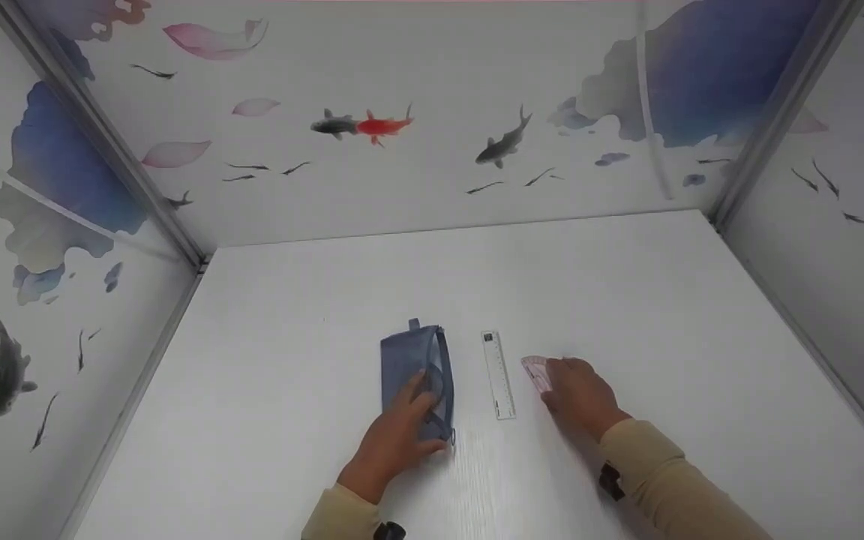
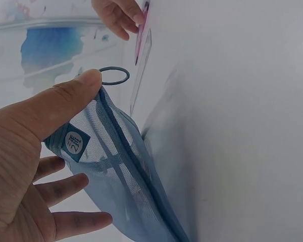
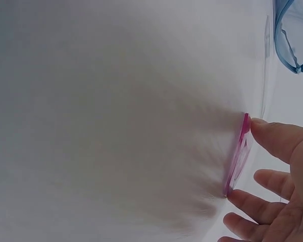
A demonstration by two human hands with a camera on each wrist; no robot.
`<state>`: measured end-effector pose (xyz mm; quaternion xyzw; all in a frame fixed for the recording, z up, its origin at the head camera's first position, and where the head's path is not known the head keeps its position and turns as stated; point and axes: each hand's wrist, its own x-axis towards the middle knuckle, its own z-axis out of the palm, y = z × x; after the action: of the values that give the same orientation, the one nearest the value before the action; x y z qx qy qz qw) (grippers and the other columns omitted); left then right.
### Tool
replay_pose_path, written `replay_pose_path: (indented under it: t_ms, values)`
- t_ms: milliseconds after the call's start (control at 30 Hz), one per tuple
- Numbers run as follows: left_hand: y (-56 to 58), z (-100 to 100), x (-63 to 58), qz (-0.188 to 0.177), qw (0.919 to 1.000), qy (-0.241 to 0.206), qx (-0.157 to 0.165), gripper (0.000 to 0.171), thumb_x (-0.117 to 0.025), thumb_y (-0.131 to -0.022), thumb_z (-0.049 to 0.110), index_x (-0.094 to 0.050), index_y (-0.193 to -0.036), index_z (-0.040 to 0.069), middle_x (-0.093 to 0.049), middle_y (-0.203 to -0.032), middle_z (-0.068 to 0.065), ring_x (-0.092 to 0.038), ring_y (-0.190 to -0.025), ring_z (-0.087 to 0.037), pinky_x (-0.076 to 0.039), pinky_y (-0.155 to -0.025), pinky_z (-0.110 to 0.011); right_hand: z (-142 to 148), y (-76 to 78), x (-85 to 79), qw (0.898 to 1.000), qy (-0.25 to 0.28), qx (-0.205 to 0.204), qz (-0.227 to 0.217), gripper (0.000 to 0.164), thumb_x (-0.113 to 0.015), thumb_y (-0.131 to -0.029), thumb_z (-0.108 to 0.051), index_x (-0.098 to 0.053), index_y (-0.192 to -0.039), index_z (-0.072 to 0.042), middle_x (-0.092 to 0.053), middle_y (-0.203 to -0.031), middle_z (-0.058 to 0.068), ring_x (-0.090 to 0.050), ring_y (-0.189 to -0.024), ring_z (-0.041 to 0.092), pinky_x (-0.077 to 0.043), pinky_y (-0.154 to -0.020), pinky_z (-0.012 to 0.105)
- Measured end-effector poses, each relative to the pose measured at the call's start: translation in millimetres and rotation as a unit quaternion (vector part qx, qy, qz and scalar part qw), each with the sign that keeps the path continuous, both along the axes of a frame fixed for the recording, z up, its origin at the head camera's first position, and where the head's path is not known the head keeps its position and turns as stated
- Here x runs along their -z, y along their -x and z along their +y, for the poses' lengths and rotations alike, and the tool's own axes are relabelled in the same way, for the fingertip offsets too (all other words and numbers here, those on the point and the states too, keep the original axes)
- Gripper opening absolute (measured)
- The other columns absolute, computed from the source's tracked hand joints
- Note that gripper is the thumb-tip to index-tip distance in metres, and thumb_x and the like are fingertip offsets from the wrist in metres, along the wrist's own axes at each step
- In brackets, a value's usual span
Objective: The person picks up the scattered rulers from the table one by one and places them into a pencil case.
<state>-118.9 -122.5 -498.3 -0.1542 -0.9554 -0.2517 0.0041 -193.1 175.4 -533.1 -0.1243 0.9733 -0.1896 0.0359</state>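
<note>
A blue mesh zip pouch (image 1: 406,360) lies on the table with its zipper side parted. My left hand (image 1: 394,442) holds its near end. In the left wrist view, the thumb lies by the zipper end and dark loop (image 2: 115,75), the other fingers spread below; part of the grip is hidden. To the right, my right hand (image 1: 582,394) holds a pink see-through protractor (image 1: 535,370). The right wrist view shows the thumb and a fingertip at opposite ends of the protractor (image 3: 237,156), which stands tilted near the tabletop. Between the hands lies a clear ruler (image 1: 499,375).
The white table (image 1: 289,360) is bounded by a back wall (image 1: 417,195) and side walls with painted fish and petals. Metal corner posts (image 1: 139,180) stand where the walls meet. Each sleeve has a dark device (image 1: 612,481) at the wrist.
</note>
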Motion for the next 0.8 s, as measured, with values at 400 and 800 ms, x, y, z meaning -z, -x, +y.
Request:
replay_pose_path:
  t_ms: [400, 800]
  values:
    - [0.8, -0.5, 2.2, 0.007, 1.0000, -0.001, -0.001, 0.058, -0.085, -0.071, 0.031, -0.058, -0.120, 0.015, -0.032, -0.153, -0.016, -0.053, -0.123, -0.034, -0.054, -0.080, -0.038, -0.9, 1.6, -3.1, 1.000, 0.003, 0.009, -0.016, 0.051, -0.068, -0.089, -0.013, -0.050, -0.133, 0.005, -0.055, -0.131, 0.025, -0.045, -0.128, 0.043, -0.035, -0.106, 0.055]
    - [0.9, -0.9, 2.6, 0.003, 1.0000, -0.007, 0.003, 0.056, -0.085, -0.072, 0.030, -0.057, -0.119, 0.015, -0.032, -0.153, -0.015, -0.051, -0.125, -0.034, -0.054, -0.081, -0.040, -1.0, 4.0, -8.2, 0.996, 0.063, 0.045, -0.049, 0.055, -0.069, -0.085, -0.007, -0.049, -0.135, 0.006, -0.051, -0.135, 0.027, -0.042, -0.130, 0.044, -0.033, -0.107, 0.054]
